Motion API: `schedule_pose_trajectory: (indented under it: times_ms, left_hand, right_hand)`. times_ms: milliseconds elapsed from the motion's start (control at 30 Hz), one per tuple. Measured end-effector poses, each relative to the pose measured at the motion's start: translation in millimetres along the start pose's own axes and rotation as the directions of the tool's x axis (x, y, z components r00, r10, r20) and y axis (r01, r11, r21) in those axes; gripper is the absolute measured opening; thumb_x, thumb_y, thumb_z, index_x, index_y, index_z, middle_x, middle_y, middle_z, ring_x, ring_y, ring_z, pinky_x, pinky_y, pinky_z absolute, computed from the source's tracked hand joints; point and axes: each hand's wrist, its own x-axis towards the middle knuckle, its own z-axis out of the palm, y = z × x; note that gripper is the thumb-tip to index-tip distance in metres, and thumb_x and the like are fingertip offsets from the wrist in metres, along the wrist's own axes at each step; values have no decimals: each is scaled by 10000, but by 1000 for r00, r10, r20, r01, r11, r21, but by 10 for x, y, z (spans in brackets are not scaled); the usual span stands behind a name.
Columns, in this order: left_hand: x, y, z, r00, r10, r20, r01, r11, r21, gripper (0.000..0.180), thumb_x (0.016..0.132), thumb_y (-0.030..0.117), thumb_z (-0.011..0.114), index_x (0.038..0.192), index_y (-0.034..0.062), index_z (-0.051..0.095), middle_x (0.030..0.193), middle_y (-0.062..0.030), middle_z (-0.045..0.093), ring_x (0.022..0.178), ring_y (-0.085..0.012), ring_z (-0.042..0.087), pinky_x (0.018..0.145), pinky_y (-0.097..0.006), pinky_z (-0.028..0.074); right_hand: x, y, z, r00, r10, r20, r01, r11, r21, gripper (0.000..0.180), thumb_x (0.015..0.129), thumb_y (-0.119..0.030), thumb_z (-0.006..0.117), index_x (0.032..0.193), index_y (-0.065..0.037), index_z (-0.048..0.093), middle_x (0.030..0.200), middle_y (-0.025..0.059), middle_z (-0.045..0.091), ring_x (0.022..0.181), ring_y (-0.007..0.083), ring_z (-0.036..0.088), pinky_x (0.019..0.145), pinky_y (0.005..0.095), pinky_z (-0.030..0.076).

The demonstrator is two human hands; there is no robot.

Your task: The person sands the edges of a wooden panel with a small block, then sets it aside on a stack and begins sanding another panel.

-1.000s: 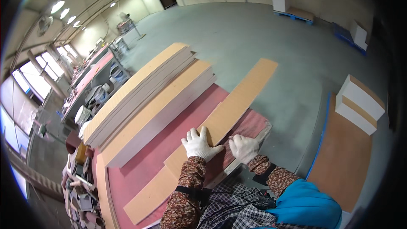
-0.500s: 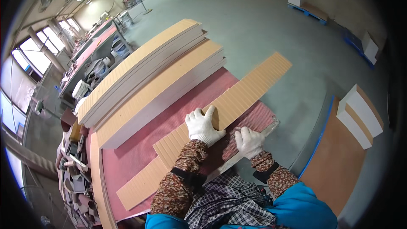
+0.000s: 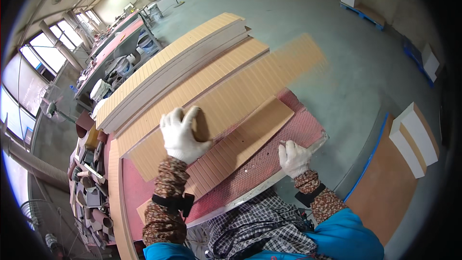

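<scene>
Tan board (image 3: 240, 94), far end blurred, gripped across its width by gloved left hand (image 3: 182, 135), beside the stacks (image 3: 173, 54), jutting past the table's (image 3: 262, 166) far right edge. Second board (image 3: 248, 139) lies nearer the table's near edge. Right hand (image 3: 294, 159) half-curled by near right corner, cannot tell if gripping.

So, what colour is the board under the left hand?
The board is light tan, best seen in the head view.
</scene>
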Motion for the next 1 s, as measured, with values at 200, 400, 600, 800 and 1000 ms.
schedule_pose_trajectory:
  times_ms: [200, 400, 600, 800, 1000]
  left_hand:
    - [136, -672, -216, 998, -56, -36, 60, 993, 106, 1031, 536, 349, 957, 1456, 113, 555, 1398, -215, 497, 1333, -409, 440, 1175, -538, 349]
    - [191, -1202, -207, 976, -181, 120, 185, 983, -21, 1002, 544, 307, 908, 1457, 76, 568, 1425, -214, 532, 1389, -400, 444, 1197, -498, 369]
    - [213, -1815, -11, 958, -190, 216, 218, 970, -112, 1007, 552, 378, 924, 1454, 76, 592, 1439, -207, 558, 1386, -403, 468, 1189, -492, 395]
    - [378, -1926, -47, 949, -195, 247, 202, 979, -1, 927, 585, 402, 939, 1409, 91, 648, 1494, -228, 534, 1397, -411, 473, 1189, -479, 404]
    - [292, -1929, 27, 931, -268, 248, 318, 928, -192, 861, 653, 391, 932, 1382, 21, 661, 1499, -220, 537, 1409, -388, 471, 1191, -462, 409]
  right_hand:
    - [49, -115, -137, 998, 57, -7, -57, 998, -31, 267, 961, -266, 672, 778, -109, 557, 642, 82, 631, 532, 290, 642, 483, 417, 517]
    - [62, -123, -110, 997, 69, 41, -66, 996, -59, 281, 979, -283, 644, 778, -107, 556, 643, 87, 622, 530, 294, 635, 481, 419, 510]
    - [113, -152, -158, 999, 5, 37, -1, 996, -92, 236, 968, -239, 642, 790, -103, 569, 669, 64, 574, 558, 275, 624, 476, 407, 499]
    - [121, -179, -214, 996, -66, 55, 73, 987, -141, 170, 945, -189, 643, 806, -109, 586, 723, 49, 533, 613, 253, 625, 491, 393, 503]
    - [133, -182, -240, 997, -18, 74, 25, 996, -90, 209, 979, -226, 624, 829, -82, 607, 680, 105, 646, 564, 316, 650, 516, 426, 520]
